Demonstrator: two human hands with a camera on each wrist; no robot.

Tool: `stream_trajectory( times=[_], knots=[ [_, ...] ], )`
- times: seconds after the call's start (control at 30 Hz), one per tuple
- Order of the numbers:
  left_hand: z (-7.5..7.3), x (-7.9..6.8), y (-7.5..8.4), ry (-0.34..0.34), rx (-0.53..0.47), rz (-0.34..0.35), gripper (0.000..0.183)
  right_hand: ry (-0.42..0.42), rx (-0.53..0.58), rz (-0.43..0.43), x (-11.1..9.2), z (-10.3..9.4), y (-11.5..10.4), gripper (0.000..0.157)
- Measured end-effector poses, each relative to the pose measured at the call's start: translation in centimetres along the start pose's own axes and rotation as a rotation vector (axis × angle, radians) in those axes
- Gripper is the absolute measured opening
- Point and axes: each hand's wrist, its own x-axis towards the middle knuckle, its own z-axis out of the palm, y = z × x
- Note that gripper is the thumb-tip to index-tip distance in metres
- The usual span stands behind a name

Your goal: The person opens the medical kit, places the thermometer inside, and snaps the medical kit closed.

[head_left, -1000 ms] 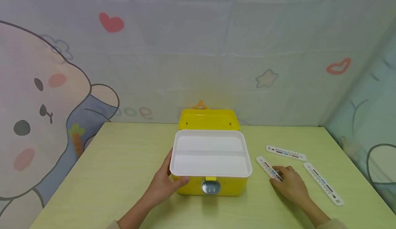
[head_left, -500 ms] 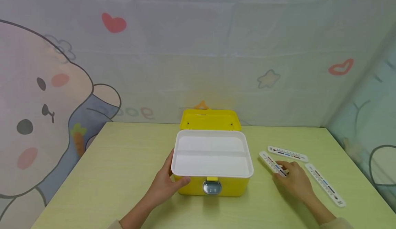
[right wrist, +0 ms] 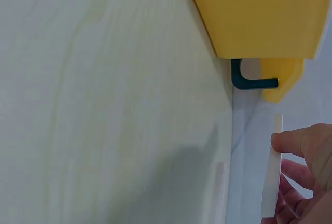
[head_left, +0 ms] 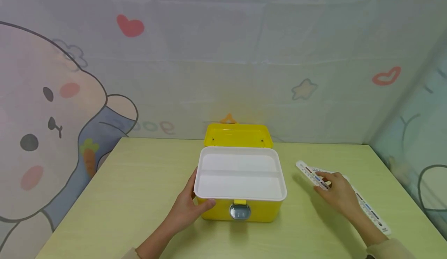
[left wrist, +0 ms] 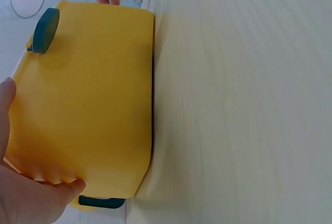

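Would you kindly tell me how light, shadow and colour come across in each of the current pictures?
Head view: soft light, the right hand throwing a faint shadow on the table, a sheen on the clasp; left wrist: the box looks more orange than in the head view; right wrist: a broad, soft-edged shadow lies low in the picture.

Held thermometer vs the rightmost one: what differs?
The held thermometer is pinched in the right hand, off the tabletop; the rightmost thermometer lies flat on it. The held thermometer is nearer the yellow box; the rightmost thermometer is farther from it. Both are white strips with coloured printed blocks.
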Motion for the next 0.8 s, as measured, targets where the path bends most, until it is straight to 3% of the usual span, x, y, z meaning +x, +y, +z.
stream_trajectory(
  times=[0.8],
  knots=[
    [0.0,0.0,0.1,-0.002,-0.009,0.000,0.098,0.001,0.014,-0.111,3.4,-3.3,-3.8,0.041]
  ],
)
